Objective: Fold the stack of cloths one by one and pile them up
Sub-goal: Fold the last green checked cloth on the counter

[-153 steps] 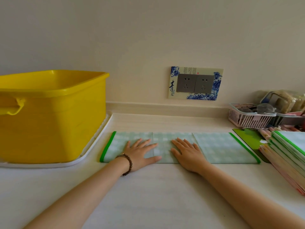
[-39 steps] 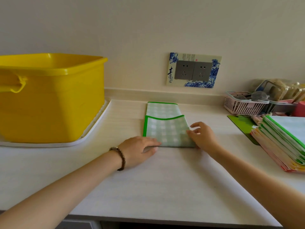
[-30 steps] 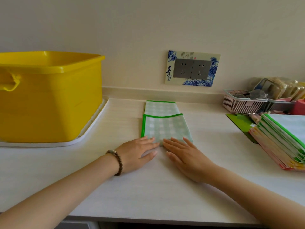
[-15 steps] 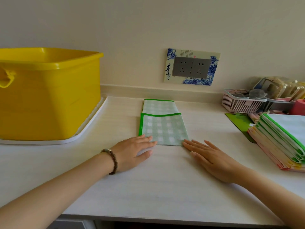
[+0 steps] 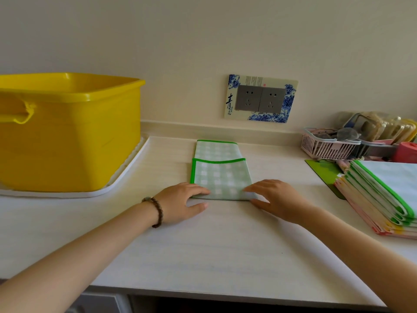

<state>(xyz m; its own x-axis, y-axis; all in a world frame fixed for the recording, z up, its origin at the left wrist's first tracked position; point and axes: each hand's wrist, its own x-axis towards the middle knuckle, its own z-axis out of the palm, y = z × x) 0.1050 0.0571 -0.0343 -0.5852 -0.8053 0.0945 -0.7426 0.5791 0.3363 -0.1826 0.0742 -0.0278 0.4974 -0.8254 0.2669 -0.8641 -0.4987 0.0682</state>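
Note:
A green checked cloth (image 5: 222,175) with a bright green border lies folded into a narrow strip in the middle of the white counter, its upper layer ending partway back. My left hand (image 5: 182,202) pinches the near left corner, fingers on top and thumb at the edge. At the near right corner my right hand (image 5: 275,197) pinches in the same way. A stack of cloths (image 5: 383,195), green-edged on top and pink and yellow lower down, sits at the right.
A big yellow tub (image 5: 67,136) stands on a white tray (image 5: 126,177) at the left. A pink basket (image 5: 327,147), packets and a red container (image 5: 406,152) crowd the back right. A green mat (image 5: 325,172) lies under the stack. The counter's front edge is near.
The long strip was turned and folded over lengthwise. In the last second both hands went from lying flat at the near edge to taking hold of its two near corners.

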